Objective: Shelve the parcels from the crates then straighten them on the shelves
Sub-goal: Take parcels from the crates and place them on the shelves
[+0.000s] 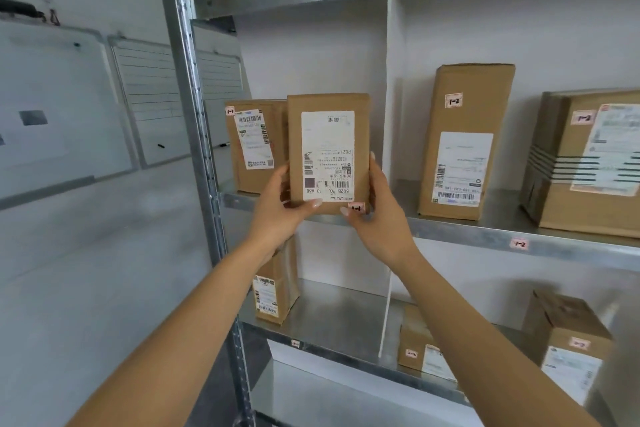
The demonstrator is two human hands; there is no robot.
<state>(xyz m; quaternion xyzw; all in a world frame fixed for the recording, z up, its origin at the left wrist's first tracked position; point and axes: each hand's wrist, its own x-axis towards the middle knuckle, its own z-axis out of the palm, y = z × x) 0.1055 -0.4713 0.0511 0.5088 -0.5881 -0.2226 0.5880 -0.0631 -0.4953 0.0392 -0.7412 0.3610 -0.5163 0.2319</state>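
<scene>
A flat brown parcel (328, 152) with a white label, printed upside down, stands upright at the front edge of the middle shelf (467, 236). My left hand (277, 208) grips its lower left corner and my right hand (377, 211) grips its lower right corner, thumbs on the front face. Just behind it to the left stands another labelled brown parcel (254, 146) in the same bay. Whether the held parcel's base touches the shelf is hidden by my hands.
A white divider (394, 87) splits the shelf into bays. The right bay holds a tall box (465, 142) and a wide box (588, 163). The lower shelf (332, 319) carries three more parcels. A steel upright (194, 114) stands left, whiteboards on the wall beyond.
</scene>
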